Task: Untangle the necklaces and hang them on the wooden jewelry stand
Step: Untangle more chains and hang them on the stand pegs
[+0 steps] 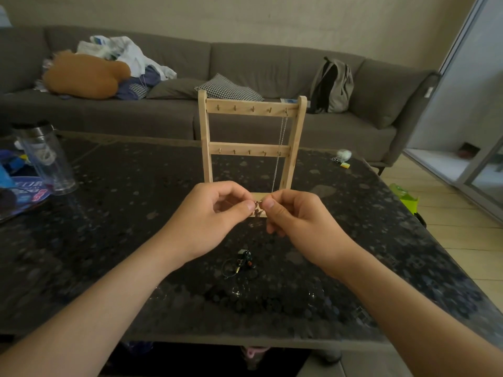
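The wooden jewelry stand (pixel 250 142) stands upright at mid-table, with two peg rails. A thin silver necklace (pixel 280 148) hangs from the top rail's rightmost peg, down past the lower rail. In front of the stand's base, my left hand (pixel 215 213) and my right hand (pixel 294 216) meet, both pinching a small tangled chain (pixel 258 209) between thumbs and fingertips; most of it is hidden by the fingers. Below the hands, a dark cord necklace with beads (pixel 239 263) lies in a heap on the table.
The dark speckled table (pixel 114 213) carries a clear bottle (pixel 45 156) and a blue magazine (pixel 19 194) at the left, small items (pixel 341 157) at the far right. A grey sofa (pixel 245 66) with clothes and a backpack stands behind.
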{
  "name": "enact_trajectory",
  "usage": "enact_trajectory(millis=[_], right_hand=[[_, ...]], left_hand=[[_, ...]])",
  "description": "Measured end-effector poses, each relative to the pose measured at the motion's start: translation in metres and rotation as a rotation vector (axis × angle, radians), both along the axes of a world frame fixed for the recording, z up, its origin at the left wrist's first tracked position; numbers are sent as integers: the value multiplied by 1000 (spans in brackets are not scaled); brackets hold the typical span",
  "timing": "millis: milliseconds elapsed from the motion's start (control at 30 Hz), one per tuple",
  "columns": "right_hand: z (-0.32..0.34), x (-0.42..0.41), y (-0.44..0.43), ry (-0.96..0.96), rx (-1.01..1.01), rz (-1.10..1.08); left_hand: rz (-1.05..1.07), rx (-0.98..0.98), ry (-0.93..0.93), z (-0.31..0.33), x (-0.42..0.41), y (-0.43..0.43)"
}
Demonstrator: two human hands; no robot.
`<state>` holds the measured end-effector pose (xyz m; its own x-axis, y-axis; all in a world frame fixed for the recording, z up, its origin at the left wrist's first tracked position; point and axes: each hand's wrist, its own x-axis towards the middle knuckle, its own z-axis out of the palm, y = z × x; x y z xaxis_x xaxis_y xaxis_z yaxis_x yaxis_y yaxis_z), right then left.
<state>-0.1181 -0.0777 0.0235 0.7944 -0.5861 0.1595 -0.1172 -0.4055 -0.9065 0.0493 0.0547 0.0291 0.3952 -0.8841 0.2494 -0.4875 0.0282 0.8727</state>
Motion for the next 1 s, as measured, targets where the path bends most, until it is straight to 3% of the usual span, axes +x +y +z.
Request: enact_trajectory(millis=[200,400,700,1000], right_hand=[[3,0,2,10,93,-8],[5,2,5,-48,299,54],[4,4,6,-68,341,80],[3,1,5,-68,318,31]], left_hand=[[-89,133,43,-1,2,0],[-86,84,113,3,-2,1],[-4,-23,158,3,-4,2],[-35,37,268,2,-3,0]])
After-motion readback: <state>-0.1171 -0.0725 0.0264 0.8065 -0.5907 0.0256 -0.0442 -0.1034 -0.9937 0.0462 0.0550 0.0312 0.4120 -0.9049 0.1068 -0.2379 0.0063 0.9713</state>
